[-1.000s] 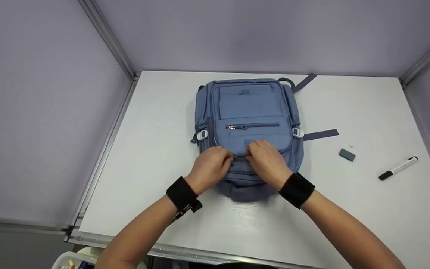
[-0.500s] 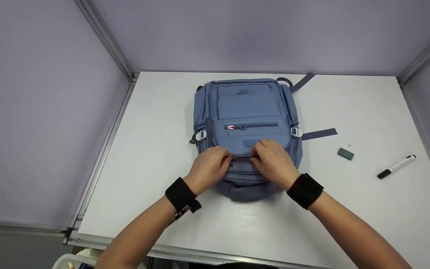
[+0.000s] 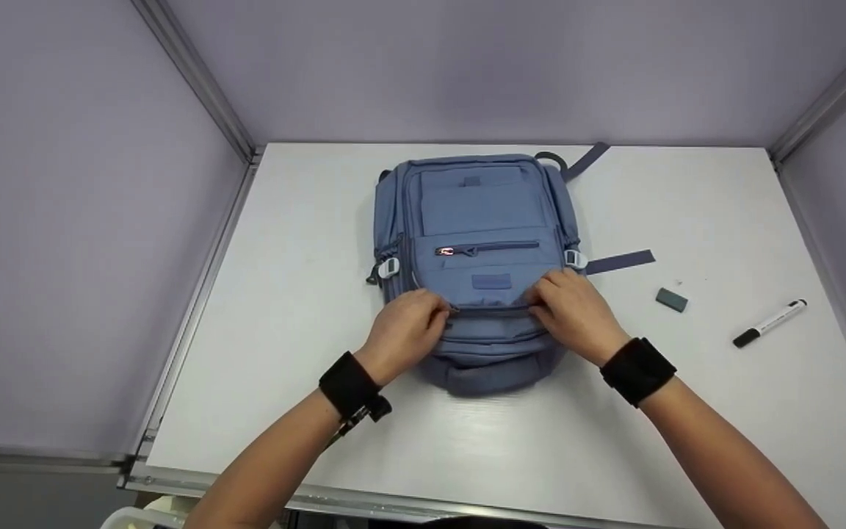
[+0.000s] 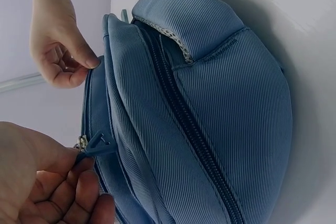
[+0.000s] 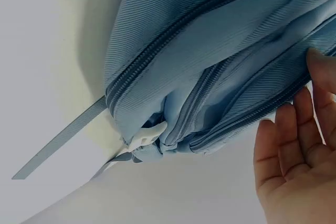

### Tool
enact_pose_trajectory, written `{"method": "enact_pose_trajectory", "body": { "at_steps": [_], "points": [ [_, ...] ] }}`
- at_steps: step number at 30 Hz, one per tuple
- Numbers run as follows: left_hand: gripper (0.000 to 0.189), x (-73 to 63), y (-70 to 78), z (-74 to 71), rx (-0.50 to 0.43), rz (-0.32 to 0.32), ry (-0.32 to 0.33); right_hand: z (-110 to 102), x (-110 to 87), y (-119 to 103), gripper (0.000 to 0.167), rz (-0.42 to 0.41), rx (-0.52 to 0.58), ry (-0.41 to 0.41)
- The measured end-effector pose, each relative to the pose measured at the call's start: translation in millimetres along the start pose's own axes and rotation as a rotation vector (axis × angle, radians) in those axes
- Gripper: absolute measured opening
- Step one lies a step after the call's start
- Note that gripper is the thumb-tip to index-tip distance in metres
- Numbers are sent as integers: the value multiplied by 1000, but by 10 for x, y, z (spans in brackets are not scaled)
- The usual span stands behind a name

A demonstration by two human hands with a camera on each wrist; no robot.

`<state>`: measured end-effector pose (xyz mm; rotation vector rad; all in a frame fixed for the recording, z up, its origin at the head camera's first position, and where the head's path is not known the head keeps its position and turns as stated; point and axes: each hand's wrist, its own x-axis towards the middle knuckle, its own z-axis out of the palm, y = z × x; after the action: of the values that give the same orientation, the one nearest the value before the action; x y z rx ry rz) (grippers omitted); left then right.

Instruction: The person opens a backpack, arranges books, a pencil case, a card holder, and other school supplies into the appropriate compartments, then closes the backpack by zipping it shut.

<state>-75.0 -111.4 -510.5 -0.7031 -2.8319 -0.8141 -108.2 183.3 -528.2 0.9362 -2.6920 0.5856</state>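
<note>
A blue backpack [image 3: 482, 213] lies front side up on the white table, its bottom toward me. Near the lower left of its front pocket, my left hand [image 3: 405, 330] pinches a zipper pull [image 4: 97, 146] between thumb and curled forefinger. Farther right along the same zipper seam [image 5: 262, 109], my right hand [image 3: 573, 312] pinches the edge, thumb on one side and fingertips on the other. The zipper's teeth between the hands look closed in the right wrist view. Another zipper [image 3: 493, 248] with a shiny slider runs across the pocket higher up.
To the right of the bag lie a dark green eraser-like block [image 3: 671, 300] and a black-and-white marker [image 3: 769, 323]. A loose strap [image 3: 621, 261] sticks out on that side. Pale panels enclose the table [image 3: 305, 411]; a white bin [image 3: 140, 518] shows below its front edge.
My right hand has slid to the right along the seam, uncovering the small label on the pocket. The left hand keeps its place on the bag. The whole view has shifted slightly.
</note>
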Motion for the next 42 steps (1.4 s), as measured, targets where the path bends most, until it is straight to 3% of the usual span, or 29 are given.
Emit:
{"method": "enact_pose_trajectory", "body": {
  "at_steps": [10, 22, 30, 36, 42],
  "points": [
    [13, -7, 32, 33, -14, -19, -5, 28, -15, -5, 17, -52, -21, 32],
    [12, 88, 236, 165, 93, 105, 51, 59, -11, -50, 17, -65, 3, 70],
    [12, 232, 429, 278, 157, 139, 39, 137, 46, -218, 17, -80, 17, 67],
    [12, 246, 460, 310, 154, 140, 32, 209, 47, -299, 17, -72, 33, 84],
    [7, 195, 457, 301, 88, 142, 1, 265, 57, -353, 24, -100, 51, 120]
  ]
}}
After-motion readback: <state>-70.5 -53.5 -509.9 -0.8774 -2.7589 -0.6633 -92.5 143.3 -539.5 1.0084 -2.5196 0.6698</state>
